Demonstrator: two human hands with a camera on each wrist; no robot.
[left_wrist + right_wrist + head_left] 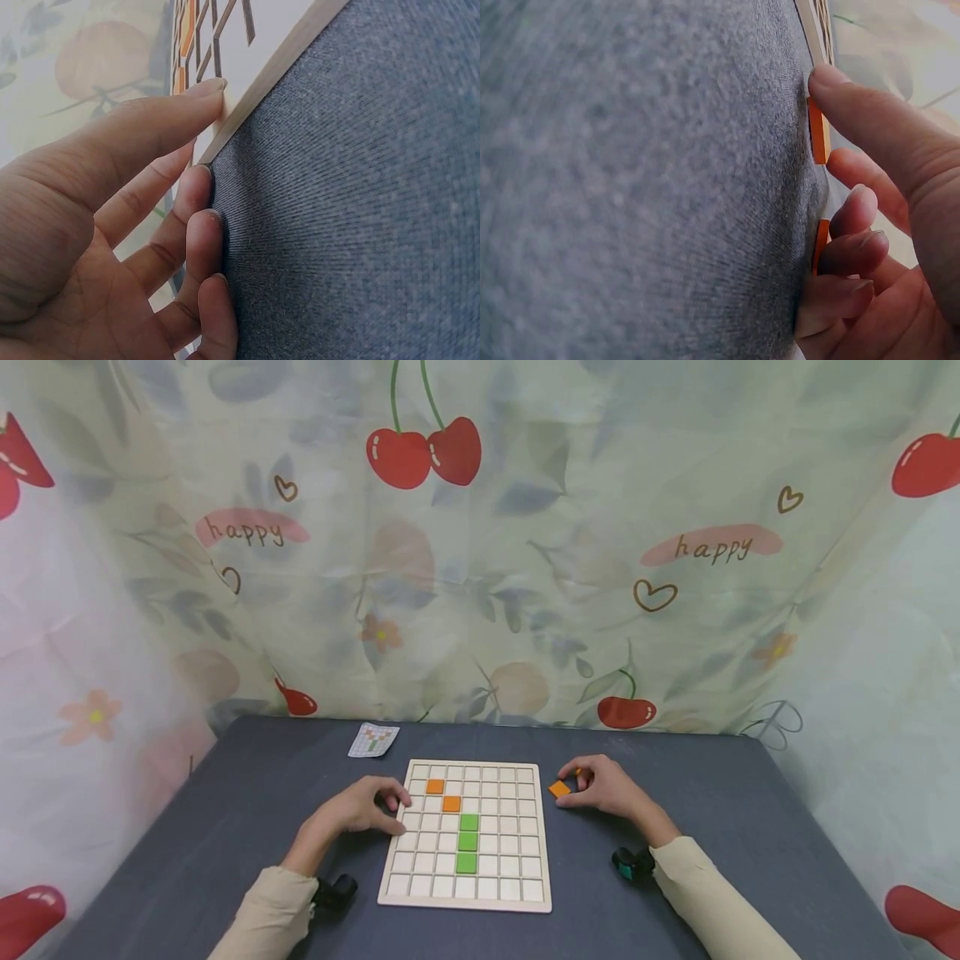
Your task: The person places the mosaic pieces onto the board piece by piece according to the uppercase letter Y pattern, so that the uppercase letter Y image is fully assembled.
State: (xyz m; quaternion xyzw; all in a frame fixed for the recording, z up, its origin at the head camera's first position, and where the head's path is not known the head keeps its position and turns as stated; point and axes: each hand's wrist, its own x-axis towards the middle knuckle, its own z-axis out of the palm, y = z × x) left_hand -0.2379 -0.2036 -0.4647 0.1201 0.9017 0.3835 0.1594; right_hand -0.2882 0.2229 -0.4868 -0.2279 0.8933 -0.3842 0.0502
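Observation:
A pale wooden grid board (501, 906) lies on the dark cloth, two orange tiles (435, 787) and three green tiles (468, 841) set in its squares. At its left edge is my left hand (365, 804); the thumb (206, 90) rests on the rim while the loosely bent fingers (204, 240) touch down beside it. Right of the board, my right hand (603, 787) has thumb and index finger at opposite ends of a loose orange tile (558, 788) on the cloth. Another loose orange tile (821, 246) sits by its bent lower fingers, partly hidden.
A small printed card (373, 740) with a coloured grid pattern lies behind the board, to the left. The dark cloth-covered table (675, 768) ends at a patterned curtain (480, 610) at the back, with more of it on both sides.

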